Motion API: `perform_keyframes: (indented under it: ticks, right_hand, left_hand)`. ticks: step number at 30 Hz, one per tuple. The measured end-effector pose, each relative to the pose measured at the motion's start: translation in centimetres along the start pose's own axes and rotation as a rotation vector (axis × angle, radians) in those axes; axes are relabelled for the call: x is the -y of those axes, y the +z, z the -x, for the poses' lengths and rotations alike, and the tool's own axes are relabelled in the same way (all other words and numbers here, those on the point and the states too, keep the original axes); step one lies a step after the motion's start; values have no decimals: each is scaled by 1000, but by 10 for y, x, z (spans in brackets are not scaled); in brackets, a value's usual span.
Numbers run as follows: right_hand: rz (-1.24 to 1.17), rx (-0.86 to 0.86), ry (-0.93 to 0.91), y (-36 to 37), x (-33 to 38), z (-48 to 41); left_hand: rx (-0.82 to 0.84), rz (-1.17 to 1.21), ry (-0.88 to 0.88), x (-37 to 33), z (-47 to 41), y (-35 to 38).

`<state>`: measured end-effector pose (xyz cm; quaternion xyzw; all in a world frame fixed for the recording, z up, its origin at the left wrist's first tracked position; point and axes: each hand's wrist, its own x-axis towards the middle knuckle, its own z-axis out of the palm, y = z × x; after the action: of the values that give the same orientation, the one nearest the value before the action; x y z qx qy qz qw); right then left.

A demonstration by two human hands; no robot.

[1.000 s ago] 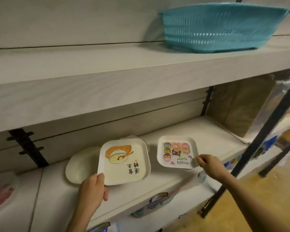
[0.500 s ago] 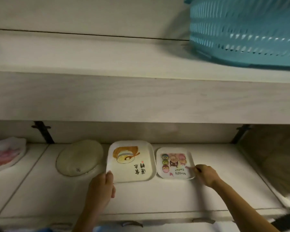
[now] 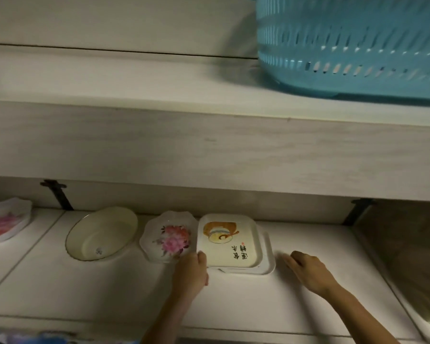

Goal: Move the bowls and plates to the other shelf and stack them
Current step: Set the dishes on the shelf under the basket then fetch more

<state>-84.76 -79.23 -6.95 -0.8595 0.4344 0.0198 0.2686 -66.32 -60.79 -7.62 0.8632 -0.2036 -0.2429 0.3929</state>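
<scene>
Head view: left hand gripped the near-left corner of the square plate, thumb on top of the rim. That plate, w/ a painted picture & writing, sat on a lower plate whose rim showed at the right & front. The stack stood on the lower shelf, nearer its back edge than its front edge. Right hand lay released, palm down on the shelf just right of the stack, holding nothing. Its fingertips were blurred, so contact w/ the rim couldn't be told. Flower plate sat just left of the stack, oval bowl further left, 2nd flower plate at the left end, cut off by the frame. Blue basket stood on the upper shelf, right side.
</scene>
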Motion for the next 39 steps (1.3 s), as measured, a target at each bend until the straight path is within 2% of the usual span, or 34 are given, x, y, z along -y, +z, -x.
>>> perform_keyframes:
  ticks: [8,12,15,19,26,33,39]
  right_hand:
    - [-71,-55,-54,-21,-22,19]
    - [-44,-40,-69,-24,-17,19]
    - [1,-22,-104,-26,-7,16]
    - [38,13,-178,-26,14,13]
    - [217,73,-469,-9,67,11]
    - [295,114,-701,27,144,19]
    - [319,175,-864,65,215,42]
  left_hand:
    - [1,-184,-8,-16,-11,46]
    - [-30,-390,85,-14,-10,47]
    - [-121,-549,173,-14,-9,39]
    - [-147,-588,243,-10,-5,24]
    - [-274,-625,204,11,15,-30]
    - [-303,-721,50,46,49,-108]
    - [-378,-614,-13,87,91,-174]
